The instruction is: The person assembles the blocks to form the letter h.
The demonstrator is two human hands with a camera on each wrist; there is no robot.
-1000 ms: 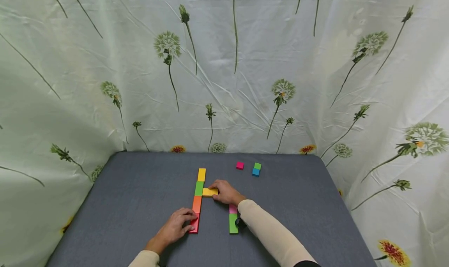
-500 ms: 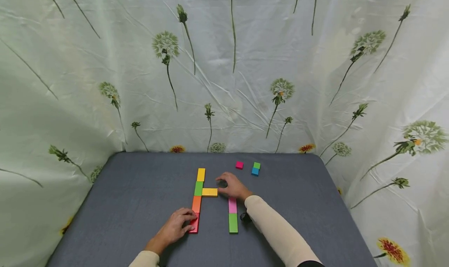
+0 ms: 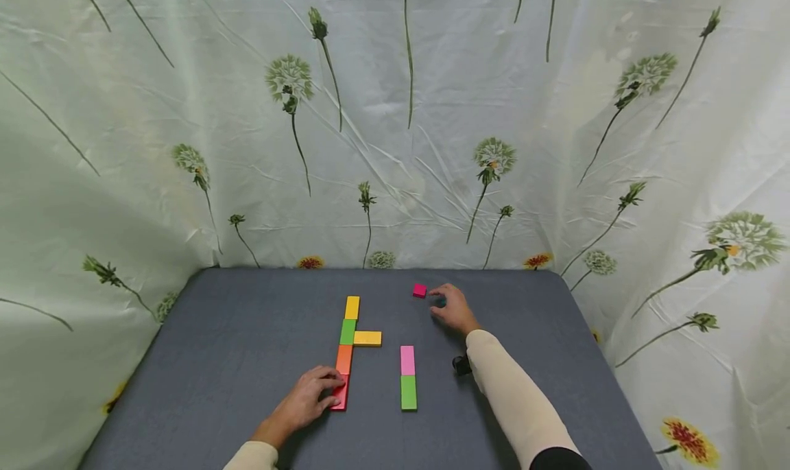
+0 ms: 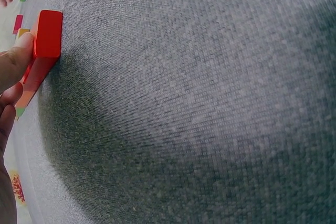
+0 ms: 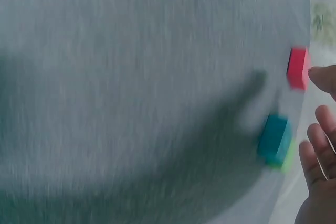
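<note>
My left hand [image 3: 306, 396] pinches a red block [image 4: 48, 35] that lies flat at the near end of a column of blocks. Beyond it in that column come an orange block [image 3: 344, 359], a green block [image 3: 348, 331] and a yellow block [image 3: 352, 307]. Another yellow block [image 3: 367, 339] juts right from the green one. My right hand [image 3: 455, 309], fingers loosely bent and holding nothing, hovers at the far right. In the right wrist view, a blue block [image 5: 274, 137] and a green block [image 5: 289, 155] sit beside its fingers; the hand hides both in the head view.
A magenta block [image 3: 420, 291] lies just left of my right fingertips. Between the forearms, a pink block [image 3: 407, 360] and a long green block [image 3: 409, 392] form a shorter column on the grey cloth [image 3: 247, 333]. A floral curtain [image 3: 395, 147] hangs behind the table.
My right hand has let go of the sideways yellow block and moved right and away, to the blue and green blocks. The left hand has stayed on the red block.
</note>
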